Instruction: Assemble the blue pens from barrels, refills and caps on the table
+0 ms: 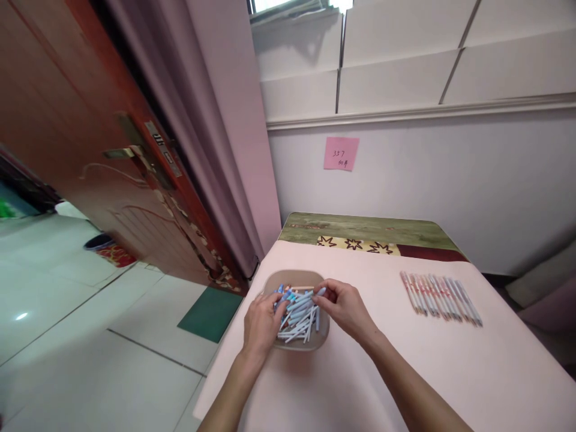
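A beige plastic basin [294, 279] holds a jumble of light blue and white pens [299, 321], with some darker blue ones and a few wooden-coloured sticks at the back. Over its left rim, my left hand [261, 321] reaches in with curled fingertips at the blue pens; what it grips, if anything, is too small to tell. At the right rim my right hand [344, 306] pinches the end of a light blue pen between thumb and fingers. To the right, a row of pencils [441, 298] lies side by side on the pink table cover.
The table [382, 384] stands against a wall, its green patterned far end [369, 227] uncovered. A pink note [341, 153] is stuck above it. On the left are a curtain, a wooden door [112, 138], a green mat [211, 313] and a bin [110, 250].
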